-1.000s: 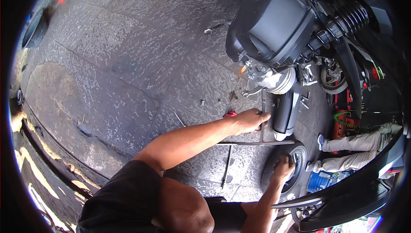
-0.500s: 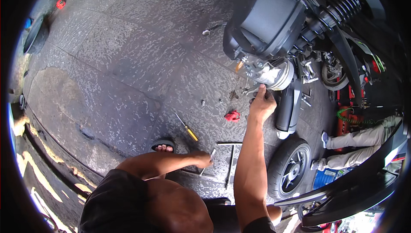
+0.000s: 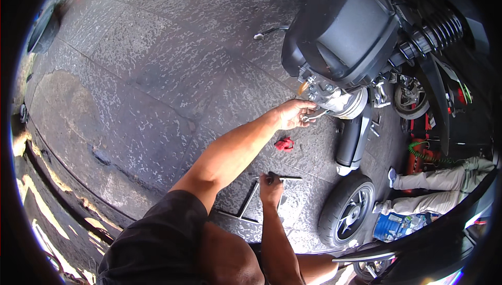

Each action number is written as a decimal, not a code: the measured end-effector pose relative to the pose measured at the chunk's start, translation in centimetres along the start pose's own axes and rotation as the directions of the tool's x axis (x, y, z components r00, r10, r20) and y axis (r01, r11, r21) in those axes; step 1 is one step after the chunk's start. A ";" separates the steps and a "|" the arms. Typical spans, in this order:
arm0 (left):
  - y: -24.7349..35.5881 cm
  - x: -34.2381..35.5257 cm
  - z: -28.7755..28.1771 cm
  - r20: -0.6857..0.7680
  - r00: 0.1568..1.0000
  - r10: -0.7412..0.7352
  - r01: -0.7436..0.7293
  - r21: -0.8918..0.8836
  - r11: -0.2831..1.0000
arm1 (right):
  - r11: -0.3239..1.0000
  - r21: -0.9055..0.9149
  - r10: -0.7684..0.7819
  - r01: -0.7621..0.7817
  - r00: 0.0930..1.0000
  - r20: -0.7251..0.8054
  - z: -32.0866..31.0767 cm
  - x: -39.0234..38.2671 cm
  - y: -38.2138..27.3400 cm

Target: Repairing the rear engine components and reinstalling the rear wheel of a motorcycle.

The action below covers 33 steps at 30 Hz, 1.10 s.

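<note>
My left hand point(image 3: 295, 115) is closed on a small metal wrench point(image 3: 314, 114) at the silver engine part point(image 3: 345, 102), beneath the black airbox point(image 3: 337, 28) of a raised scooter. Lower down, my right hand point(image 3: 271, 191) is closed on something dark that I cannot make out, beside metal bar tools point(image 3: 250, 201) lying on the tiles. A red cloth point(image 3: 284, 143) lies between my hands. A black muffler point(image 3: 351, 141) is right of my left hand, and a detached wheel point(image 3: 345, 211) is to the right of my right hand.
Another person's legs in light trousers point(image 3: 429, 180) are at the right, near a blue container point(image 3: 389, 225) and a green coiled hose point(image 3: 429, 151). A black body panel point(image 3: 444, 238) juts in at the lower right. A dark basin point(image 3: 42, 31) sits at the far left.
My left hand has moved from the bar tools up to the engine part. My right hand went from the wheel up to that part and has now come down beside the bars.
</note>
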<state>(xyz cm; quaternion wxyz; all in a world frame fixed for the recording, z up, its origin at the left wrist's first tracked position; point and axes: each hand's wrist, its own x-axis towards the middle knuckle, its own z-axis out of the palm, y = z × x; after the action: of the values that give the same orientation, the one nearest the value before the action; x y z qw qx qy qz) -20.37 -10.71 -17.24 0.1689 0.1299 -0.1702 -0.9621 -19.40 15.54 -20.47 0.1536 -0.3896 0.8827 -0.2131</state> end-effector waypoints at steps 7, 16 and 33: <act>-0.2 0.7 1.1 -0.020 1.000 0.014 -0.015 -0.022 1.000 | 0.962 0.258 -0.013 0.092 0.956 -0.293 -5.6 12.2 -10.4; -0.8 1.2 1.1 -0.125 0.962 0.242 -0.234 0.076 0.969 | 0.963 0.029 -0.235 0.270 0.882 -0.408 -4.9 14.5 -9.4; -6.3 -16.5 -6.0 -0.381 0.882 0.278 0.444 0.869 -0.217 | 0.975 0.054 -0.213 0.215 0.976 -0.032 -2.8 9.5 -4.9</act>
<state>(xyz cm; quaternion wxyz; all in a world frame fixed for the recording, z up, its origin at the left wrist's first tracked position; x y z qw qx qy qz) -5.29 -0.77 -21.85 -0.0321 0.4422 -0.7978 -0.4085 -23.75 6.15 -16.69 0.1293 -0.4750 0.8311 -0.2587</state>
